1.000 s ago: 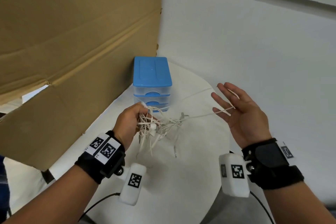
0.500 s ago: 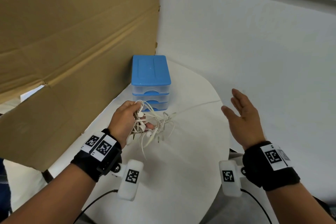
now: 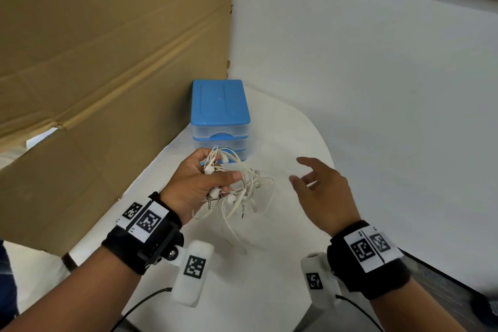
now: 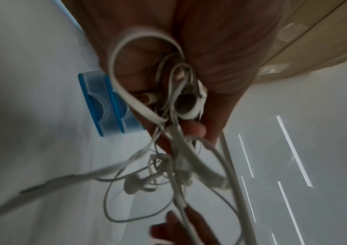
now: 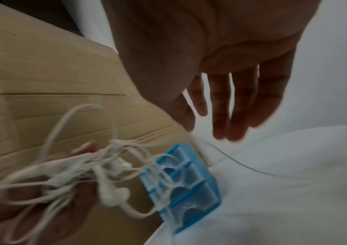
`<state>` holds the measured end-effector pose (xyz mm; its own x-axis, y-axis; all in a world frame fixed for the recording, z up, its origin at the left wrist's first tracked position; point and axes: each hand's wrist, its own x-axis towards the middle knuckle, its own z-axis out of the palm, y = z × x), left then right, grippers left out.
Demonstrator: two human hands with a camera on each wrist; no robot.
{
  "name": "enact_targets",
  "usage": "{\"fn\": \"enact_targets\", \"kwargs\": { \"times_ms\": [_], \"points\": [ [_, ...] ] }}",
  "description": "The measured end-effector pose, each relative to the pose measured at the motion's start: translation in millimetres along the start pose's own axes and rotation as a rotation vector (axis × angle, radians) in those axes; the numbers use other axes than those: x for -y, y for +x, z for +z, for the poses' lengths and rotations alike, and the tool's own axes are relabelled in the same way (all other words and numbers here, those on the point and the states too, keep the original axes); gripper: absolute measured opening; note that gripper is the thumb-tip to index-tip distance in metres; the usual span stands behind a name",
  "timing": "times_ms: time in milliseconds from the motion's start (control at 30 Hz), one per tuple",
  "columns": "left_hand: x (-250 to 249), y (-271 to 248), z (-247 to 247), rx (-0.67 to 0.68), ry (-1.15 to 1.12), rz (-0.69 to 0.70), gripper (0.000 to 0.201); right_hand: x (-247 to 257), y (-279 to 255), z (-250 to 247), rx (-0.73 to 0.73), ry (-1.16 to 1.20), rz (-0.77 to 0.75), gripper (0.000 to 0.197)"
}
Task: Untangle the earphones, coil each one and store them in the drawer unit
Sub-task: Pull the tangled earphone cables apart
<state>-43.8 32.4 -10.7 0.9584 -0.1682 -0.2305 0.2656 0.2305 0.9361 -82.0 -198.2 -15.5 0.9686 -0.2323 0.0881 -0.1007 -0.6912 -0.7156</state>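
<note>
No readable text; only coded square markers on wristbands (image 3: pixel 151 219).

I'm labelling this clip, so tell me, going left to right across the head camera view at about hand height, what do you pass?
Cardboard sheet → left hand → tangled earphones, gripped by that hand → right hand, open and holding nothing → white wall.

Cardboard wall (image 3: pixel 107 62) hems drawer unit (image 3: pixel 219 116) left; right side open
</note>
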Motion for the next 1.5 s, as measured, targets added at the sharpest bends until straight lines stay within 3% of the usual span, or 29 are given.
{"fn": "enact_targets", "kwargs": {
  "times_ms": [67, 100, 167, 300, 367, 500, 633, 800, 967, 1033, 1100, 1133, 1200, 1333, 1400, 1500],
  "points": [
    [0, -1, 2, 0.013, -0.004, 0.011, 0.039, 24, -13, 3, -0.187, 0.150, -0.169, 0.006],
    [0, -2, 3, 0.017, -0.005, 0.016, 0.040, 36, -19, 5, -0.243, 0.213, -0.268, 0.003],
    [1, -3, 5, 0.019, -0.001, 0.030, 0.043, 53, -27, 10, -0.221, 0.205, -0.364, 0.014],
    [0, -6, 7, 0.044, 0.041, 0.076, 0.038, 60, -23, 20, 0.112, -0.129, -0.090, 0.029],
    [-1, -8, 7, 0.073, 0.079, 0.090, 0.032, 56, -20, 26, 0.198, 0.027, 0.005, 0.030],
    [-3, -9, 11, 0.080, 0.164, 0.085, 0.031, 57, -18, 29, 0.213, 0.367, 0.074, 0.021],
    [1, -8, 14, 0.005, 0.328, 0.030, 0.037, 60, -23, 25, 0.203, 0.421, 0.042, 0.014],
    [10, -2, 7, -0.089, 0.551, 0.060, 0.046, 58, -23, 23, 0.205, 0.508, 0.055, 0.016],
    [12, 4, -8, -0.290, 0.638, 0.097, 0.038, 66, -21, 6, 0.412, 1.101, 0.280, 0.016],
    [11, 5, -11, -0.321, 0.610, 0.110, 0.031, 64, -19, 1, 0.451, 0.843, 0.306, 0.021],
    [10, 5, -12, -0.340, 0.600, 0.126, 0.026, 63, -17, -5, 0.525, 0.430, 0.226, 0.024],
    [9, 5, -12, -0.342, 0.605, 0.135, 0.025, 64, -17, -8, 0.561, 0.343, 0.189, 0.024],
    [11, 5, -13, -0.333, 0.642, 0.143, 0.025, 67, -18, -15, 0.593, 0.475, 0.111, 0.019],
    [22, 8, -19, -0.282, 0.800, 0.041, 0.026, 78, -12, -33, 0.562, 1.223, -0.065, 0.009],
    [28, 11, -23, -0.259, 0.853, -0.013, 0.029, 83, -4, -44, 0.433, 1.190, -0.200, 0.007],
    [31, 16, -29, -0.244, 0.868, -0.074, 0.026, 84, 8, -58, 0.188, 0.753, -0.369, 0.004]
  ]
}}
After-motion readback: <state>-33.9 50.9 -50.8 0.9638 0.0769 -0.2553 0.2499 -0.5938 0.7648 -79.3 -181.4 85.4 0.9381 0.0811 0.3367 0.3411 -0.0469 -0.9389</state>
